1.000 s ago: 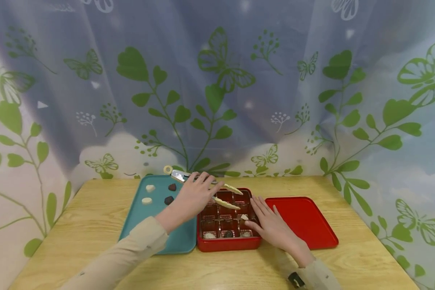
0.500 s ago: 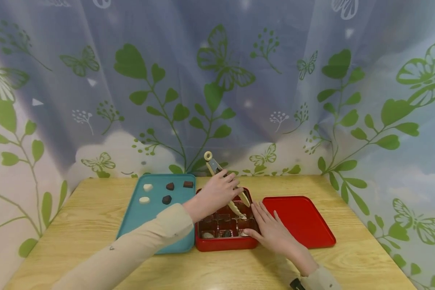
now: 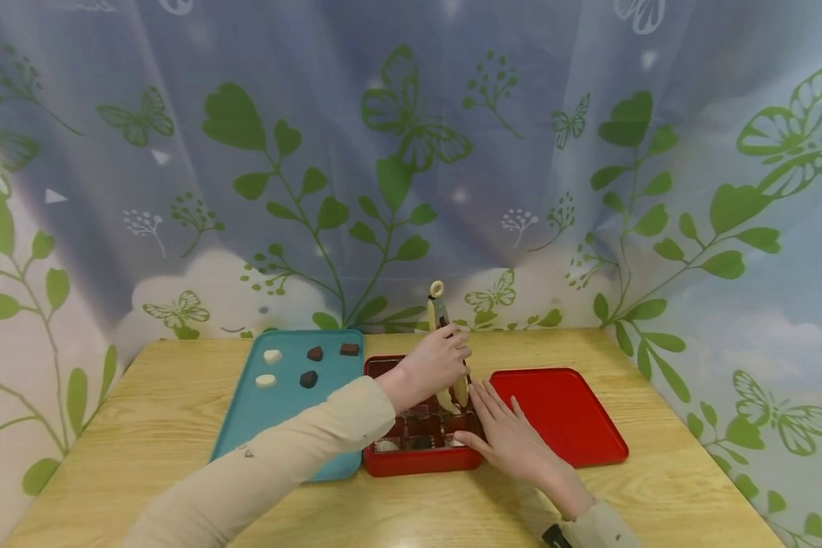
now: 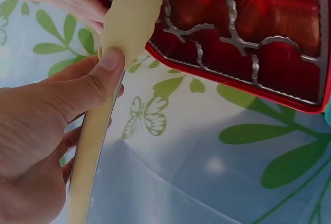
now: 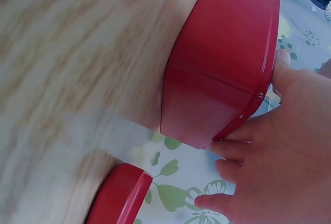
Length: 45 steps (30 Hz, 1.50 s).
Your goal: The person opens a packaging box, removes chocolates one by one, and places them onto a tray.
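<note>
My left hand (image 3: 434, 365) grips a pair of tongs (image 3: 437, 308) with cream-coloured handles. Their scalloped tips (image 4: 133, 17) point down into a red box (image 3: 425, 461), whose insert is divided into small compartments. Whether anything is between the tips, I cannot tell. In the front row of compartments sit a white chocolate (image 3: 387, 445) and a dark chocolate (image 3: 422, 442). My right hand (image 3: 514, 438) lies along the box's right side with fingers extended. In the right wrist view, its thumb reaches over the rim of the box (image 5: 222, 43) and its fingertips touch the side.
Left of the box lies a blue tray (image 3: 263, 426) with white chocolates (image 3: 266, 380), dark chocolates (image 3: 308, 379) and a brown rectangular chocolate (image 3: 349, 349). A flat red lid (image 3: 558, 415) rests to the right on the wooden table (image 3: 411, 517). A patterned curtain (image 3: 452, 251) hangs behind.
My left hand has moved right with the tongs, which have swung upright from a slant, tips now lower in the box's right side. The right hand has stayed against the box.
</note>
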Each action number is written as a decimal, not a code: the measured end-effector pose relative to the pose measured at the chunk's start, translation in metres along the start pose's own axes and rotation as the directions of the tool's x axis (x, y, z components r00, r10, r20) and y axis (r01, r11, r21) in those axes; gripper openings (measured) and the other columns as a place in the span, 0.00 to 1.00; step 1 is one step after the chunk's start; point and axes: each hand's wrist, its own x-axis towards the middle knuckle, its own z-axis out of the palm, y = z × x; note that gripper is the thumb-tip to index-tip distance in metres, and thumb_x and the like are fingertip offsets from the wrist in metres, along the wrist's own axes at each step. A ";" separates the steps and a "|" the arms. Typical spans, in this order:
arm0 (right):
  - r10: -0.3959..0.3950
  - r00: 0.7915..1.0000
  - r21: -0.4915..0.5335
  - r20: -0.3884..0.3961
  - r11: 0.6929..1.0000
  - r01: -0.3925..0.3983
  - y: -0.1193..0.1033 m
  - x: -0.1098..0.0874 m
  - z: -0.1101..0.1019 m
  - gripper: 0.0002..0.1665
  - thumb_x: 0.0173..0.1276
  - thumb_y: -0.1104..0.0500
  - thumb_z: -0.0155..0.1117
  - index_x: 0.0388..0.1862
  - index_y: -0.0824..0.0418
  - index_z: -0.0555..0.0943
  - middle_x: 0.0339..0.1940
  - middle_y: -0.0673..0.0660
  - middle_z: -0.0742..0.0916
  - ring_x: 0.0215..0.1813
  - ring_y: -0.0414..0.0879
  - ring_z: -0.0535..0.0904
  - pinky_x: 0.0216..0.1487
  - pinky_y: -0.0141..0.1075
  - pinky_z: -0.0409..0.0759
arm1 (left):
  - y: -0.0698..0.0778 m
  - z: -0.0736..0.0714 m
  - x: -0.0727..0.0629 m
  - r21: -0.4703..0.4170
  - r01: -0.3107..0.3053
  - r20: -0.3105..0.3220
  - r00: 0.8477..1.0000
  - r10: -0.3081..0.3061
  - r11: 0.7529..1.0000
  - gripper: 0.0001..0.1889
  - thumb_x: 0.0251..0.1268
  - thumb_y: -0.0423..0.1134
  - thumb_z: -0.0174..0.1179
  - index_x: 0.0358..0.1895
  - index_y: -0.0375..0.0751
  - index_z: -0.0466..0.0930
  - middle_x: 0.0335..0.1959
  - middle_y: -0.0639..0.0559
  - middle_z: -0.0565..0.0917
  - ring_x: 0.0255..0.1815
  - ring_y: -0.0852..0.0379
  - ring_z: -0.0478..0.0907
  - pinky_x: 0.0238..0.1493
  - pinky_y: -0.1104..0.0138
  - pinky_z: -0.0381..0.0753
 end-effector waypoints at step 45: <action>0.000 0.999 -0.034 -0.034 0.999 -0.002 -0.005 -0.001 0.001 0.51 0.78 0.36 0.51 0.82 0.68 0.50 0.83 0.65 0.54 0.83 0.62 0.46 0.76 0.68 0.45 | -0.019 0.047 -0.095 -0.368 0.296 -0.227 0.891 -0.394 0.881 0.28 0.65 0.45 0.70 0.68 0.62 0.77 0.54 0.56 0.81 0.55 0.52 0.73 0.61 0.55 0.72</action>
